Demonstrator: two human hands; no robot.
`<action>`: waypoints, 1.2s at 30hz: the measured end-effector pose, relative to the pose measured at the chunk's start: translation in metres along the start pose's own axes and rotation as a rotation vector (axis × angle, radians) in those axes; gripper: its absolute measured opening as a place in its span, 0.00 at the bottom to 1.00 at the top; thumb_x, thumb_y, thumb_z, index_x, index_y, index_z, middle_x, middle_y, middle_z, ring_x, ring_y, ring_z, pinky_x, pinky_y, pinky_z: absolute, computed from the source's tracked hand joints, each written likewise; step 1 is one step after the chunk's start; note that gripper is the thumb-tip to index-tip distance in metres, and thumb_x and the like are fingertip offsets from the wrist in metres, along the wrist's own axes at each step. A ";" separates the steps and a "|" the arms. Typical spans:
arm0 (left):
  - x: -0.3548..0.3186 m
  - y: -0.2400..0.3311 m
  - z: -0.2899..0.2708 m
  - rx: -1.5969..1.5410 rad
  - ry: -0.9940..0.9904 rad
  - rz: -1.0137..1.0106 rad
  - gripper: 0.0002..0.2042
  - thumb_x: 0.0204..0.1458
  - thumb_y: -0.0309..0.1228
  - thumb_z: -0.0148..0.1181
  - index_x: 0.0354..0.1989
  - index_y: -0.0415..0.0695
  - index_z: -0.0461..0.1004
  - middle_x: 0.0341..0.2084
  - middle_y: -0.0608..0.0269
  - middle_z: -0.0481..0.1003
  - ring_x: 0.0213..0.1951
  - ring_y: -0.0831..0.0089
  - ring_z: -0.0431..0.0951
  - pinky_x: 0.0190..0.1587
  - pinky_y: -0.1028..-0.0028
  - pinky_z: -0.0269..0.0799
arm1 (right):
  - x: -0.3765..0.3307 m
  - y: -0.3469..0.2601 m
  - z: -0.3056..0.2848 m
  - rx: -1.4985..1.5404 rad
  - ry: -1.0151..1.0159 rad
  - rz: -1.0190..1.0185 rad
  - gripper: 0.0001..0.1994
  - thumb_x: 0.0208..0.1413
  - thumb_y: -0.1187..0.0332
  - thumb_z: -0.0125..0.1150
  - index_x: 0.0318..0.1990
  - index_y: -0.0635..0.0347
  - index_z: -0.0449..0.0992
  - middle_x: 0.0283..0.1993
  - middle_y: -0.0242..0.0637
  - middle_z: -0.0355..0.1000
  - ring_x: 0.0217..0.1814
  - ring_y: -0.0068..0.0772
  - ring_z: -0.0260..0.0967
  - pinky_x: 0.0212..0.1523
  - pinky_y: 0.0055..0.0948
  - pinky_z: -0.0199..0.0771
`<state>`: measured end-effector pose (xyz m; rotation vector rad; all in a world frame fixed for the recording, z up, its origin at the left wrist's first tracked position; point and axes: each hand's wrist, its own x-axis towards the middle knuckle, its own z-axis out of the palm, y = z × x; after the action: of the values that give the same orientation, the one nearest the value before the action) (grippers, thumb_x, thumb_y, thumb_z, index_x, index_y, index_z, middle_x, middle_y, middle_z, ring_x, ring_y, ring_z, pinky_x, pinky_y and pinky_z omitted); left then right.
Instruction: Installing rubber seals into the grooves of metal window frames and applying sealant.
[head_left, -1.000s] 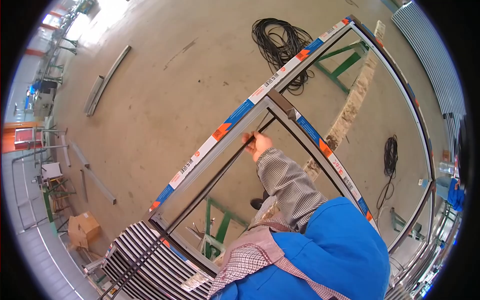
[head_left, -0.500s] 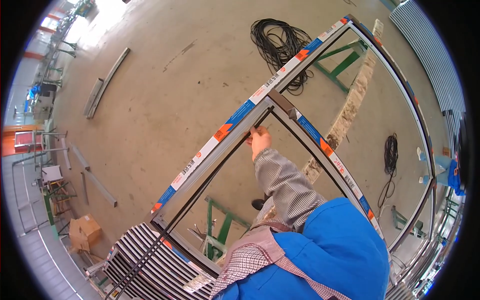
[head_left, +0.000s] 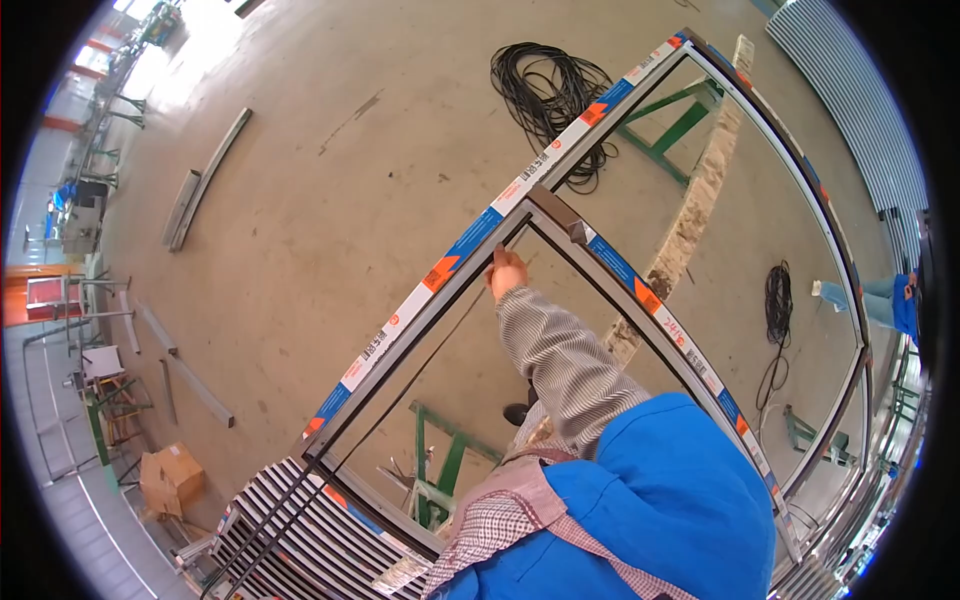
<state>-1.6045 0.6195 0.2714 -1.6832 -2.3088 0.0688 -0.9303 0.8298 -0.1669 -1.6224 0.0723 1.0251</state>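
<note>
My right hand (head_left: 507, 272), in a striped grey sleeve, is at the inner edge of a large metal window frame (head_left: 360, 424), just below the corner where a crossbar joins. Its fingers are closed on a thin black rubber strip (head_left: 424, 364). From the hand the strip hangs loose toward the lower left, crosses the frame's lower bar and trails on as dark lines. Blue, white and orange protective tape (head_left: 470, 240) covers the frame's outer faces. My left hand is not in view.
Green trestles (head_left: 668, 140) stand under the frame, with a stained board (head_left: 695, 215) beneath it. Black cable coils (head_left: 550, 95) lie on the floor beyond. Slatted metal profiles (head_left: 290, 510) are stacked at lower left, near a cardboard box (head_left: 170, 478). Another person (head_left: 880, 300) stands far right.
My right hand has tilted more upright and sits closer against the frame's edge. The loose strip now hangs farther from the frame. The view has shifted slightly, and the other person shows more.
</note>
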 end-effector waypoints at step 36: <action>-0.024 0.094 0.038 -0.277 -0.022 -0.388 0.26 0.48 0.40 0.57 0.54 0.41 0.61 0.37 0.50 0.70 0.37 0.63 0.71 0.36 0.73 0.70 | 0.013 -0.076 0.015 0.196 0.328 0.383 0.34 0.57 0.43 0.34 0.46 0.73 0.68 0.46 0.53 0.69 0.49 0.48 0.67 0.49 0.38 0.65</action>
<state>-1.5208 0.6319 0.2114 -1.3133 -2.7166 -0.3266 -0.8892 0.8737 -0.1160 -1.6138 0.7056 0.9892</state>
